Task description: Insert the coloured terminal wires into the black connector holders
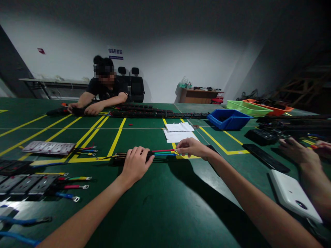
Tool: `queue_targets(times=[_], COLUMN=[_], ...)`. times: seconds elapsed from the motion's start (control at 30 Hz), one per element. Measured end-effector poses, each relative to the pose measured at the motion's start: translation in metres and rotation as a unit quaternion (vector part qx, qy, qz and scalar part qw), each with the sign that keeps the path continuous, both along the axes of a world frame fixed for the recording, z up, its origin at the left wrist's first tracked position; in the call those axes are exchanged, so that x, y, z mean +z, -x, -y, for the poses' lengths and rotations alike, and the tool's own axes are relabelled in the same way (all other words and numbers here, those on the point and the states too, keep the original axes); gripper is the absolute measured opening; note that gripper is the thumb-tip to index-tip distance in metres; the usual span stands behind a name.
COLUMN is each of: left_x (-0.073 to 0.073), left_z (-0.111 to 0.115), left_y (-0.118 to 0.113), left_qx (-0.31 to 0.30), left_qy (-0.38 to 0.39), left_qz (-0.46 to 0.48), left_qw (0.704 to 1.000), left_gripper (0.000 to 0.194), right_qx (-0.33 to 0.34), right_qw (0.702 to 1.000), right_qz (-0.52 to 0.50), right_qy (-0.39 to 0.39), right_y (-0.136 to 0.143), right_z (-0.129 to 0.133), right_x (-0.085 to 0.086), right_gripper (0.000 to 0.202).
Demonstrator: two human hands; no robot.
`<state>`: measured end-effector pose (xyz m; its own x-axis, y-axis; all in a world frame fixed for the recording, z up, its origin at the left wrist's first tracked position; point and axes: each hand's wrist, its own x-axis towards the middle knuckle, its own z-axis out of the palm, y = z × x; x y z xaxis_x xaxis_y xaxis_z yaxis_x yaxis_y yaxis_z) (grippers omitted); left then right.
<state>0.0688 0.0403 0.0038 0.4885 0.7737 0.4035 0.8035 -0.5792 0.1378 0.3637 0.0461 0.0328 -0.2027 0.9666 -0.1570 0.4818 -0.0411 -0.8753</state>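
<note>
My left hand point(136, 162) is closed over a black cable bundle point(120, 157) lying on the green table point(155, 206). Red, green and blue wires point(162, 152) come out of the bundle to the right. At their ends, the fingertips of my right hand point(190, 147) pinch the wire ends, where small yellow parts show. Dark wires with ring terminals stick out at the bundle's left end.
Socket strips point(49, 148) with ring-terminal wires lie at the left. White papers point(179, 131), a blue bin point(229, 119) and a white device point(294, 194) are ahead and right. A person point(106, 86) works opposite; another person's hands point(305, 155) are at right.
</note>
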Motion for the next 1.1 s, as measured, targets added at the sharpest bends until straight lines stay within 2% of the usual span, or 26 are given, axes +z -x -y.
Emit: queue_targets(times=[0.23,0.47,0.67,0.87,1.0,1.1], left_x=[0.000,-0.001,0.000,-0.001,-0.001,0.000], left_z=[0.001,0.000,0.001,0.000,0.000,0.000], left_y=[0.000,0.001,0.000,0.001,0.000,0.000], left_qx=[0.000,0.002,0.001,-0.003,0.002,0.004], left_qy=[0.004,0.000,0.004,-0.002,-0.006,-0.007], left_qz=[0.002,-0.001,0.001,0.008,-0.003,-0.008], left_qw=[1.000,1.000,1.000,1.000,1.000,1.000], left_gripper=[0.042,0.042,0.042,0.041,0.041,0.041], right_qx=[-0.061,0.002,-0.036,-0.099,-0.132,-0.135], right_qw=[0.997,1.000,0.993,0.990,0.980,0.975], right_qz=[-0.018,-0.020,-0.108,-0.097,-0.148,-0.173], right_qy=[-0.043,-0.009,-0.025,-0.012,-0.015,-0.019], right_y=[0.003,0.001,0.010,0.014,0.017,0.020], right_z=[-0.001,0.001,0.006,0.004,0.001,0.002], right_x=[-0.002,-0.001,0.005,-0.005,-0.010,-0.007], right_gripper=[0.032,0.038,0.038,0.037,0.037,0.039])
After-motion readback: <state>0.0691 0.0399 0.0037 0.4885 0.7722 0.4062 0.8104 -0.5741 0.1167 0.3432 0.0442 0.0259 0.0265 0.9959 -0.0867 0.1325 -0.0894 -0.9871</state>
